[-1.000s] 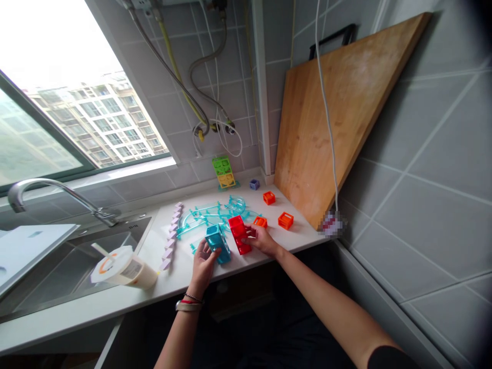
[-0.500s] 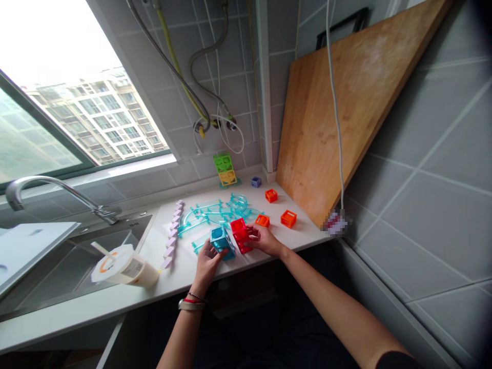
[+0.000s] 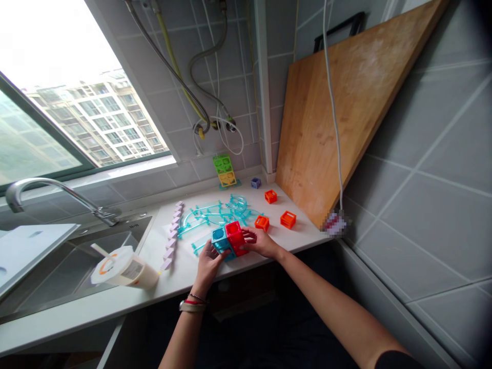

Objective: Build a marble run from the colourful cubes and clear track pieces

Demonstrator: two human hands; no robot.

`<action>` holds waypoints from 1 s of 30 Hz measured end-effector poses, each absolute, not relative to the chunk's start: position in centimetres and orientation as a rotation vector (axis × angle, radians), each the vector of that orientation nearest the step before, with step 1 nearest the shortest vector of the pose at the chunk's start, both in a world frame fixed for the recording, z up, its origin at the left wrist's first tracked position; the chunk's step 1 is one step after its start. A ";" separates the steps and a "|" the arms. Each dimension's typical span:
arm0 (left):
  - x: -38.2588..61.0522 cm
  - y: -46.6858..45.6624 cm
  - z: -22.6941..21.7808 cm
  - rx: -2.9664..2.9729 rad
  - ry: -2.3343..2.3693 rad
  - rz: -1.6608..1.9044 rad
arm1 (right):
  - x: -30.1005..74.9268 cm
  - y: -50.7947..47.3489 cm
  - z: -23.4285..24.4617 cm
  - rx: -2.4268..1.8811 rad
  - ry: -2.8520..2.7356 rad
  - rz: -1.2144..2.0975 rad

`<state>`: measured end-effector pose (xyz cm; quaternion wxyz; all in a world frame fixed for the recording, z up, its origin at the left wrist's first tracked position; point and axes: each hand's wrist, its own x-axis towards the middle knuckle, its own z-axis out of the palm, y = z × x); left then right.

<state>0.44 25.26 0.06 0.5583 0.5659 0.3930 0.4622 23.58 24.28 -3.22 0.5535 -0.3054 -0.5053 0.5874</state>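
Sitting side by side near the front edge of the counter [image 3: 182, 277], a blue cube block [image 3: 219, 239] and a red cube block [image 3: 235, 234] touch; the left hand [image 3: 208, 260] has its grip closed on the blue one, the right hand [image 3: 262, 242] on the red; bare counter lies left of the hands, up to a row of lilac tiles [image 3: 171, 237] beside the sink [image 3: 77, 256]; a wooden board [image 3: 330, 118] leans at the right end; three orange cubes [image 3: 287, 219] stand behind, one purple cube [image 3: 255, 182], one green-and-yellow stack [image 3: 225, 171], tangled teal track pieces [image 3: 209, 214]; one lidded cup [image 3: 125, 269], its print too small to read.
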 end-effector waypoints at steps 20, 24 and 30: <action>0.2 25.6 -0.2 1.338 0.904 1.115 | 23.5 24.2 -3.1 -0.740 -1.157 1.392; 0.3 25.6 -0.2 1.373 0.911 1.092 | 23.6 24.0 -2.8 -0.744 -1.158 1.394; 0.6 25.5 -0.1 1.453 0.971 1.031 | 23.6 23.8 -2.8 -0.740 -1.169 1.414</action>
